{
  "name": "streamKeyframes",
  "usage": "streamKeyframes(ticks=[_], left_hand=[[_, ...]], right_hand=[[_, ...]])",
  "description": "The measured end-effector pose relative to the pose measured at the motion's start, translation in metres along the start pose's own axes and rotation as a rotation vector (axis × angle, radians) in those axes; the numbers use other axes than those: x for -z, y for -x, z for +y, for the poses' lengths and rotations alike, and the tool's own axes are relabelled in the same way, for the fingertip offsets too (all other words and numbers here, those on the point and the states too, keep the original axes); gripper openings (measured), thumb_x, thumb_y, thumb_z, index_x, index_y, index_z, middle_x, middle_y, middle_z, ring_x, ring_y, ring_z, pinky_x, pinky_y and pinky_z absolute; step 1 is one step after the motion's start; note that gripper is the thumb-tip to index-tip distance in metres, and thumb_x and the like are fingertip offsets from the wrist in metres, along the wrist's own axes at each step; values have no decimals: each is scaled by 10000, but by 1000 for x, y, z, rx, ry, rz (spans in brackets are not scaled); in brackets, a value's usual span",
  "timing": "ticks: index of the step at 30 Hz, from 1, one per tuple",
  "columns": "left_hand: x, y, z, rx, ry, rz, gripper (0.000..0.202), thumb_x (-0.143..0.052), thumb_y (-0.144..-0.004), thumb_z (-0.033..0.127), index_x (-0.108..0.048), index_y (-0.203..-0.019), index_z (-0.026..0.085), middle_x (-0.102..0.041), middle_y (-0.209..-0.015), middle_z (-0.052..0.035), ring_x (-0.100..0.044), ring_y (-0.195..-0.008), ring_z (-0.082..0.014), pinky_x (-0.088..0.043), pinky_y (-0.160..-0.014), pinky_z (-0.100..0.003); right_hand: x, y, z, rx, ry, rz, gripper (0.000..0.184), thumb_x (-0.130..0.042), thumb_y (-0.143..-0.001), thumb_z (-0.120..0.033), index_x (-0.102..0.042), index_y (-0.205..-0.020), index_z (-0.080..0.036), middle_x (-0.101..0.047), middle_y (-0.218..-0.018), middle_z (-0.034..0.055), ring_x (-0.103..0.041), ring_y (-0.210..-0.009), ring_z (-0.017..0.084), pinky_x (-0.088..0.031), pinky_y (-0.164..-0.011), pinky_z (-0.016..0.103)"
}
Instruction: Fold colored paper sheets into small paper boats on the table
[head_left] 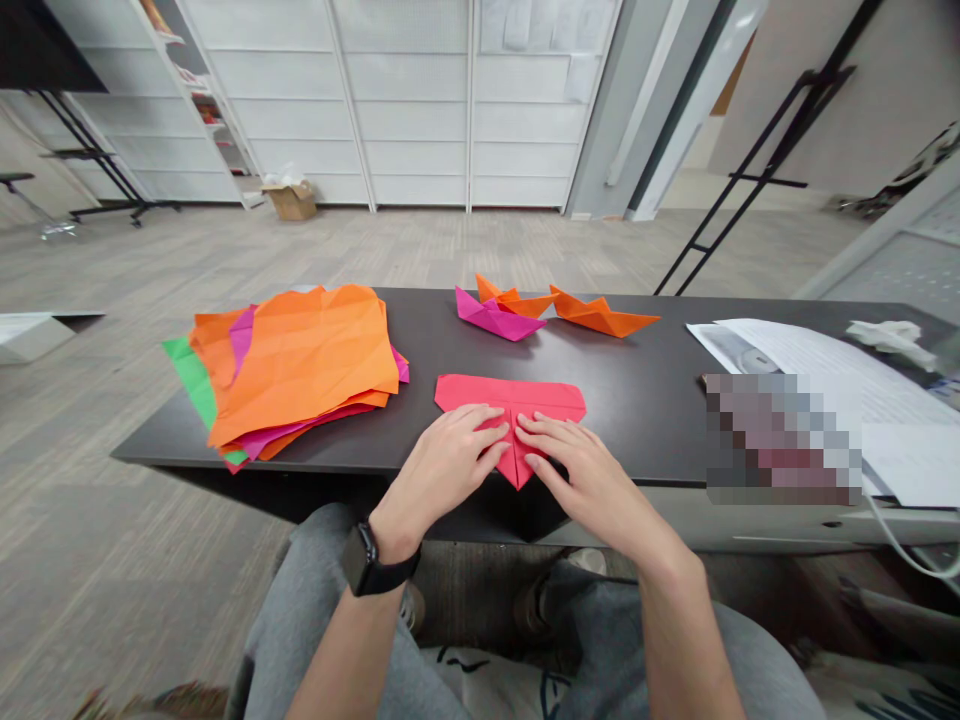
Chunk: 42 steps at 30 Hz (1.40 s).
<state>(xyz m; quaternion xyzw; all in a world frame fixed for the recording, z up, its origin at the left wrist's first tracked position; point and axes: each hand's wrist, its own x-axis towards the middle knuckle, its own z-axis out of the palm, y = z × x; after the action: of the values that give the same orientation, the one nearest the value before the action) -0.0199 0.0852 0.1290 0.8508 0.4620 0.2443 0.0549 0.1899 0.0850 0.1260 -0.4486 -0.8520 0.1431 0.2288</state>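
Observation:
A red sheet of folded paper (pixel 517 395) lies flat at the front edge of the dark table, its pointed end toward me and jutting a little past the edge. A crease runs down its middle. My left hand (pixel 457 452) rests on the left half, fingers stretched out flat near the crease. On the right half lies my right hand (pixel 574 455), its fingers also extended and pressing on the paper. Behind the red paper stand a magenta paper boat (pixel 499 316) and two orange ones, one being the orange paper boat (pixel 604 313) at the right.
A stack of creased coloured paper (pixel 300 360), orange on top, covers the table's left end. Printed sheets (pixel 847 385) and a crumpled white tissue (pixel 889 337) lie at the right, beside a blurred-out item. The dark table (pixel 645 400) ends close to my knees.

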Motion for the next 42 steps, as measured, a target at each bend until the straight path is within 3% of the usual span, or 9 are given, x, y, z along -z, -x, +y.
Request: streamKeyframes(ticks=[6,9,13,18,26,31,36,39,42], left_hand=[[5,-3,-1,46,23,-67,173,-537,-974,228,-698,-1032,201,-733,-1045,-55,-645,-985,-228,-525,-885,-398],[4,-3,-4,80,43,-15,271,-597,-942,250,-621,-1209,209,-686,-1234,-76,-607,-1162,-242,-466,-1030,-444],[3,-1,-11,181,-83,84,698,-691,-858,402,-414,-1465,197,-404,-1565,-173,-265,-1495,-365,-164,-1189,-652],[1,-1,-19,220,-77,40,838,-682,-828,511,-332,-1512,177,-433,-1540,-198,-236,-1501,-396,-122,-1176,-687],[4,-4,-17,174,-56,126,765,-787,-749,431,-469,-1388,156,-562,-1251,-148,-500,-1253,-325,-242,-1169,-638],[7,-4,-15,117,-98,177,546,-822,-722,424,-627,-1171,184,-565,-1042,-77,-542,-1071,-284,-229,-1168,-665],[12,-3,-12,46,-86,144,198,-763,-804,373,-661,-763,209,-636,-970,-29,-586,-1026,-235,-70,-1220,-648],[13,-2,-12,8,-47,89,197,-688,-877,340,-656,-735,208,-693,-880,5,-638,-908,-186,-76,-1242,-594],[12,-1,-15,22,1,58,136,-622,-928,287,-686,-834,212,-736,-880,4,-668,-866,-174,-231,-1216,-531]], right_hand=[[2,-14,7,-12,-10,46,267,-504,-960,-203,-670,-1162,-257,-694,-1264,69,-628,-1187,245,-494,-1004,492],[10,-21,12,-33,126,80,490,-614,-882,-266,-546,-1366,-251,-535,-1478,113,-497,-1359,307,-369,-1115,599],[22,-29,16,-11,256,10,696,-679,-829,-366,-439,-1468,-225,-532,-1477,147,-451,-1397,346,-213,-1168,679],[26,-30,19,50,275,19,714,-687,-820,-386,-433,-1472,-246,-584,-1404,139,-534,-1316,321,-207,-1178,661],[23,-31,27,32,249,89,744,-731,-786,-460,-459,-1450,-266,-631,-1213,98,-592,-1175,325,-261,-1151,667],[24,-32,19,68,209,113,403,-767,-782,-373,-682,-1155,-244,-601,-1006,78,-593,-988,290,-495,-945,521],[29,-26,12,102,147,55,78,-733,-830,-282,-733,-901,-249,-639,-999,66,-607,-945,255,-510,-895,479],[32,-21,11,106,127,-20,108,-660,-897,-292,-762,-891,-258,-666,-1061,72,-620,-1013,263,-501,-940,493],[30,-19,13,95,92,-55,192,-581,-939,-255,-766,-886,-259,-662,-1190,72,-602,-1134,275,-486,-985,502]])
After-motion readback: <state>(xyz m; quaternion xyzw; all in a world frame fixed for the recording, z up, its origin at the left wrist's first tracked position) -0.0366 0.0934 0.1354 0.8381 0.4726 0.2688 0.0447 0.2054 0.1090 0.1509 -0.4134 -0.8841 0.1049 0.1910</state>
